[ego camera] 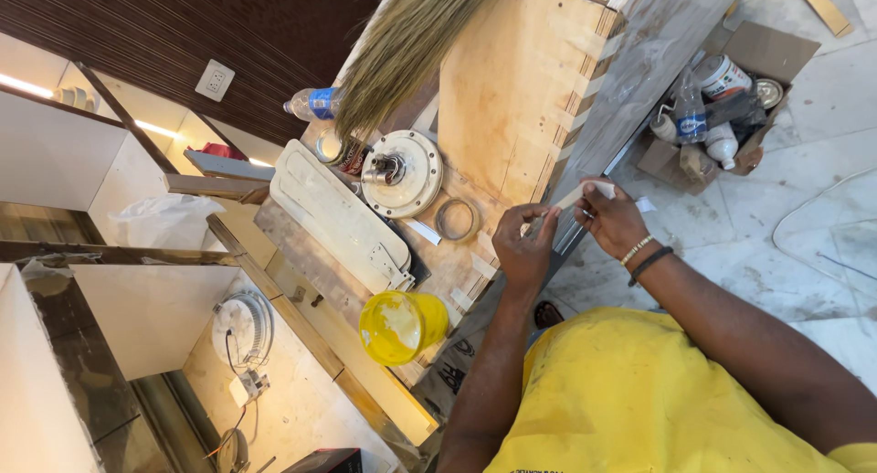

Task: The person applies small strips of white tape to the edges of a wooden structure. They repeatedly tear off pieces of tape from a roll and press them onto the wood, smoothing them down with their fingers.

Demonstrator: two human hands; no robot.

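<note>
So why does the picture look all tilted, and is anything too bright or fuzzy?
Head view: the camera is tipped, so the wooden board and floor slant. Bright strip lights glare at the far left, the yellow tub shines, and the broom looks slightly soft. The left hand and right hand, pinching a pale strip, look sharp.

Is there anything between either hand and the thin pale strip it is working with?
Nothing visible. The left hand and right hand both already pinch the thin pale strip at the edge of the plywood panel. The yellow plastic jar and round white fan motor lie off to the side.
</note>
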